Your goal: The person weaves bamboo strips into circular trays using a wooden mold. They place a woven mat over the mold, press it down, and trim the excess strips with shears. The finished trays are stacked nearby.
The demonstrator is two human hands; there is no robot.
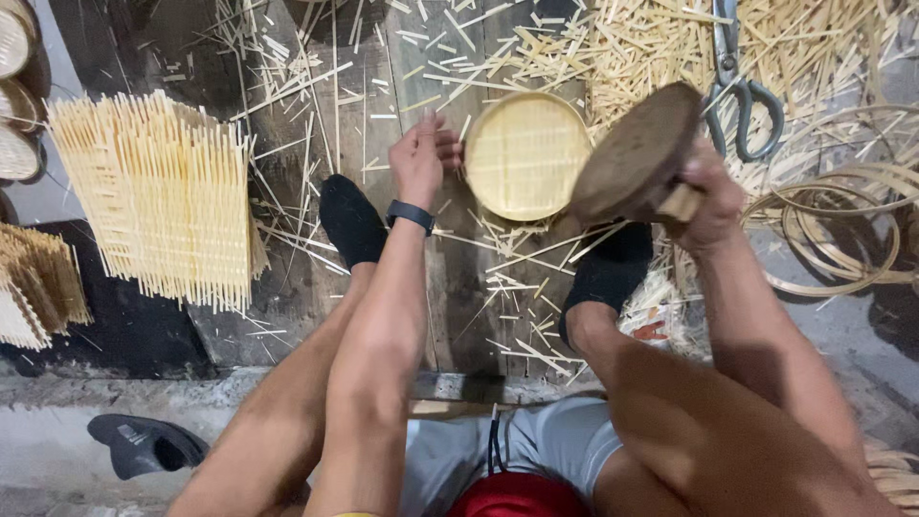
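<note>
Baskets (14, 96), small round woven ones, stacked at far left edge of the view; below them a pile of woven bamboo pieces (38, 287); next right, a square woven bamboo mat (163, 196) with loose strip ends, lying flat on the left part of the plank floor (459, 316); dark shoe (144, 445) sits off the planks at lower left, on the concrete.

Left foot in black sock (350, 220) rests on the planks near the middle; left hand (421, 158), dark band on the wrist, fingers curled in, fingertips touching the left rim of the round bamboo tray (526, 153); looks like a light pinch on the rim, but the grip point is hidden behind the knuckles, so not certain; tray lies flat on the planks, centre-top of the floor, between the two hands.

Right hand (708, 196) clenched on the short handle of a round wooden mallet (637, 153); mallet is blurred, raised and tilted, its head overlapping the tray's right rim in view; contact cannot be told. Right foot in black sock (608, 273) below it.

Scissors (737, 86) lie on bamboo offcuts (632, 48) near the top right; thin bamboo hoops (842, 230) coiled at the right edge, well apart from the tray.
</note>
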